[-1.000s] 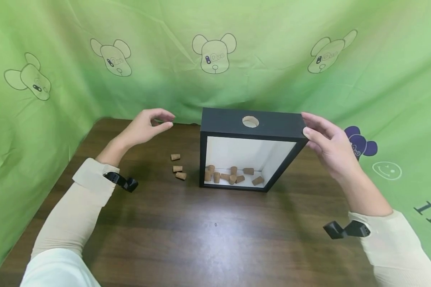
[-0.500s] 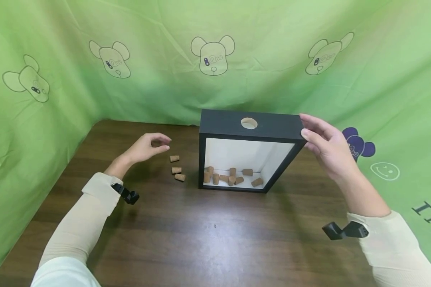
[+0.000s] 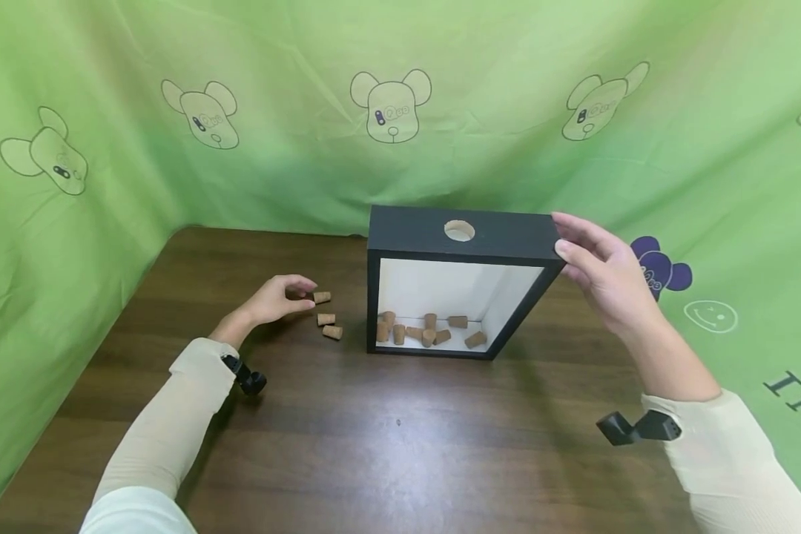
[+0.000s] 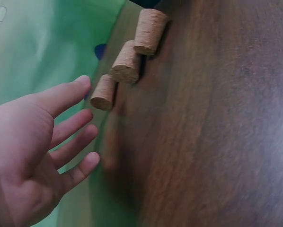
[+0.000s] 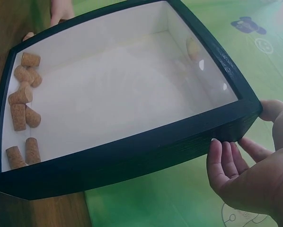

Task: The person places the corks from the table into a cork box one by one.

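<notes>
My left hand [image 3: 277, 300] is low over the table, its thumb and fingers apart on either side of the gap before the farthest loose cork [image 3: 322, 297]. Two more corks, a middle one [image 3: 325, 320] and a near one [image 3: 332, 333], lie just beside it; all three show past the fingertips in the left wrist view. My right hand [image 3: 604, 271] holds the upper right corner of a black shadow box [image 3: 410, 230], thumb in front and fingers at the side and back. The box stands upright, with a round hole [image 3: 460, 231] in its top. Several corks [image 5: 19, 117] lie inside on its floor behind the clear front.
The brown wooden table [image 3: 374, 460] extends in front of the box. A green printed curtain [image 3: 274, 163] hangs behind and at both sides, close to the table's edges. Small black cameras are strapped to both wrists.
My left hand has come down and toward me from above the table's far side to the farthest loose cork. The right hand keeps its hold on the box corner, and the box stands still.
</notes>
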`<state>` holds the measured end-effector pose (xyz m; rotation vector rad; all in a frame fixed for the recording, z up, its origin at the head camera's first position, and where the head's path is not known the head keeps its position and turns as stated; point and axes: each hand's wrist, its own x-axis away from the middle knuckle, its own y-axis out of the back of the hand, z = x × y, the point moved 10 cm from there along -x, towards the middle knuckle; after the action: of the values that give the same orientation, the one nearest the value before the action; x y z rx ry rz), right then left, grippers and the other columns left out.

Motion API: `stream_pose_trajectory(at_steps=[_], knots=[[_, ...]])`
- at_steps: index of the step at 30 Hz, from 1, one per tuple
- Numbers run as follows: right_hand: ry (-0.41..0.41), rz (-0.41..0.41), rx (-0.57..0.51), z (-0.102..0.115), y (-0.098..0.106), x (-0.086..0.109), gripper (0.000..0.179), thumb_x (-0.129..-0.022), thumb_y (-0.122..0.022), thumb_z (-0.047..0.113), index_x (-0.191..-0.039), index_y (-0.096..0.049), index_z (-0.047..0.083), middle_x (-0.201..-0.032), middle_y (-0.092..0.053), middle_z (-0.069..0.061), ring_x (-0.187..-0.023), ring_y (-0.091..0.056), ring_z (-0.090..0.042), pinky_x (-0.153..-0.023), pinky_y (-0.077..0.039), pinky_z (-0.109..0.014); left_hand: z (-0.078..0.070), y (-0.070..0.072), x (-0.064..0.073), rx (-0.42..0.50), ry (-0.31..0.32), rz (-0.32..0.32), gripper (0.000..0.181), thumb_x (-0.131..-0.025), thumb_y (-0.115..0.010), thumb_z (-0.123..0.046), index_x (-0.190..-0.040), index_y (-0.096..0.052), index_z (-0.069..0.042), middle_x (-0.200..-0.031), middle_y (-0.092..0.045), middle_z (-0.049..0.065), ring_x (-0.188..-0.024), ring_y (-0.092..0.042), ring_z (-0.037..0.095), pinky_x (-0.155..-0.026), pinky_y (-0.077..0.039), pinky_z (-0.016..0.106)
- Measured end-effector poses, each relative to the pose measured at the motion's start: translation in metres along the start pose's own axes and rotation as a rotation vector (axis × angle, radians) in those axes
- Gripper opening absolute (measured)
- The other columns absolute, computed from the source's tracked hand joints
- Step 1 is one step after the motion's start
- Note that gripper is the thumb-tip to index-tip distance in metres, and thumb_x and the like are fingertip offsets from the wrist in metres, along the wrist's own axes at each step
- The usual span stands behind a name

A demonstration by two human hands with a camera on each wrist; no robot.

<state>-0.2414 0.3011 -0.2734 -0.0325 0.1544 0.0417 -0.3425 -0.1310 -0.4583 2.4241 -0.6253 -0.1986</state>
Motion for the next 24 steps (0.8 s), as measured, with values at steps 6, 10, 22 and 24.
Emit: stream_pose_trajectory(at_steps=[6, 10, 22, 24], knots=[[0.006, 0.004, -0.018, 0.001, 0.000, -0.001, 0.038, -0.101, -0.060, 0.001, -0.137, -0.064, 0.014, -0.123, -0.054, -0.002, -0.103, -0.051, -0.009, -0.076, -0.050, -0.016, 0.001, -0.007, -0.007, -0.012, -0.010, -0.008, 0.040, -0.094, -0.073, -0.005, -0.131, -0.062, 0.006, -0.130, -0.063, 0.024, -0.117, -0.059, 0.039, -0.101, -0.047, 0.052], [0.004, 0.015, -0.031, 0.000, -0.001, -0.001, 0.039, -0.101, -0.058, -0.001, -0.136, -0.065, 0.015, -0.122, -0.053, -0.003, -0.101, -0.051, -0.008, -0.076, -0.050, -0.016, 0.001, -0.013, -0.011, -0.042, -0.032, -0.002, 0.037, -0.093, -0.073, -0.004, -0.128, -0.064, 0.006, -0.126, -0.065, 0.023, -0.111, -0.061, 0.037, -0.097, -0.049, 0.050], [0.004, 0.017, -0.038, 0.000, -0.003, -0.001, 0.037, -0.101, -0.058, -0.001, -0.134, -0.066, 0.015, -0.121, -0.054, -0.002, -0.102, -0.051, -0.008, -0.076, -0.050, -0.016, 0.002, -0.019, -0.017, -0.077, -0.012, 0.025, 0.030, -0.097, -0.068, -0.004, -0.125, -0.067, 0.005, -0.121, -0.068, 0.021, -0.107, -0.062, 0.034, -0.093, -0.050, 0.049], [0.003, 0.017, -0.035, 0.001, -0.003, -0.001, 0.037, -0.101, -0.059, 0.000, -0.134, -0.066, 0.015, -0.122, -0.053, -0.002, -0.102, -0.051, -0.008, -0.076, -0.050, -0.016, 0.001, -0.018, -0.017, -0.076, -0.022, 0.023, 0.029, -0.097, -0.067, -0.003, -0.125, -0.067, 0.006, -0.121, -0.068, 0.022, -0.108, -0.062, 0.035, -0.093, -0.050, 0.049]])
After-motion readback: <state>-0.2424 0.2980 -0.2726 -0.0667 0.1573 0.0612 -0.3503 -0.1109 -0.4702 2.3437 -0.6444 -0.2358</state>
